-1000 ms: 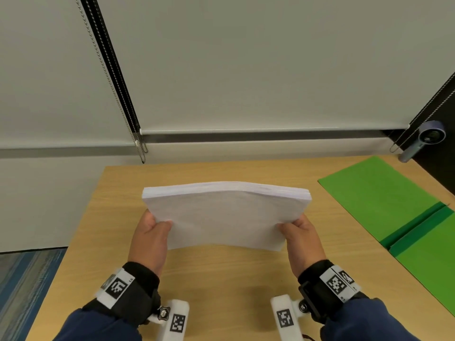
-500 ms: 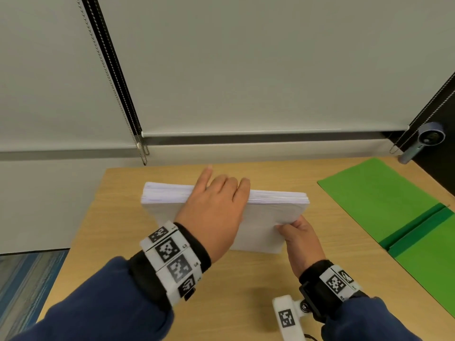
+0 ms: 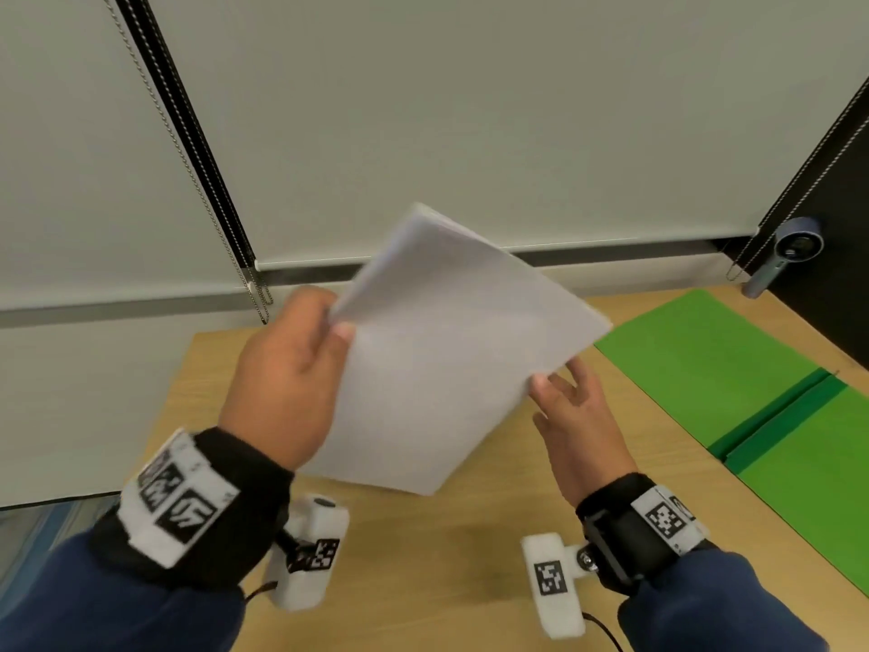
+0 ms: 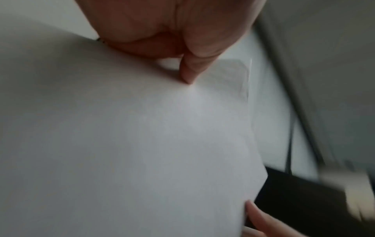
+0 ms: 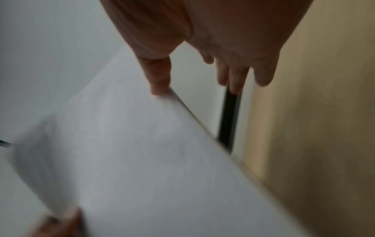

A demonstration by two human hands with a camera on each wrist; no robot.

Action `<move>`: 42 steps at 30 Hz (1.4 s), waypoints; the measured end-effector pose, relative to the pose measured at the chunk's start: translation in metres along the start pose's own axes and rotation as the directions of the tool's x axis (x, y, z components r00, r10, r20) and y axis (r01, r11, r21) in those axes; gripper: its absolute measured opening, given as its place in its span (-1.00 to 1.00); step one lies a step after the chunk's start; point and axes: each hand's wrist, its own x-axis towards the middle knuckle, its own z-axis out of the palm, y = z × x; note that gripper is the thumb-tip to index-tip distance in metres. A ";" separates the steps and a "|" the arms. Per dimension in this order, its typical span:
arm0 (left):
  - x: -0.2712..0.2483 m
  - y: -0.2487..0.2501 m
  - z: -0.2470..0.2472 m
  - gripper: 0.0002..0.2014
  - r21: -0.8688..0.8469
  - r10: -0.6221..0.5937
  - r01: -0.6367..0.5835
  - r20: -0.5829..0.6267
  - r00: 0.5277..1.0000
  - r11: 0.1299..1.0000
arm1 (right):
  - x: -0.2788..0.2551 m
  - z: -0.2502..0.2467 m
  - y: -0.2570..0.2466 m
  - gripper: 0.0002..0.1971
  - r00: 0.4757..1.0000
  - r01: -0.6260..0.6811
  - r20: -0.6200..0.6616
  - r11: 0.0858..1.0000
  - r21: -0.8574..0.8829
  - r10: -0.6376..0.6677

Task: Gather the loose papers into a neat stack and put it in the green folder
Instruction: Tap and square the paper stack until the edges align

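Since the earlier frame, stack of papers (image 3: 451, 364) has rotated, frame centre; left hand (image 3: 287, 383) pinches its edge; right hand (image 3: 571, 411), fingers relaxed, steadies a corner; square all edges before the green folder (image 3: 733, 369), right.

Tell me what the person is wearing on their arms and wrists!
Both arms have dark blue sleeves. Each wrist wears a black band: the left wrist band and the right wrist band carry white tags printed with black square codes. A white camera block with its own code and a thin black cable hangs under each wrist.
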 end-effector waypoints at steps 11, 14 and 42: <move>-0.046 -0.056 0.035 -0.68 -0.626 -0.384 0.285 -0.026 0.923 0.726 | -0.021 0.039 -0.021 -0.81 0.970 0.209 0.143 0.975 -0.076 -0.197; -0.054 -0.073 0.045 -0.65 -0.601 -0.437 0.363 0.026 0.899 0.711 | -0.022 0.036 -0.003 -0.81 0.988 0.137 0.097 0.980 -0.143 -0.124; -0.023 -0.020 0.016 -0.56 -0.365 -0.142 0.039 -0.261 0.955 0.930 | -0.025 0.063 -0.040 -0.49 0.892 0.452 0.110 0.871 -0.190 -0.439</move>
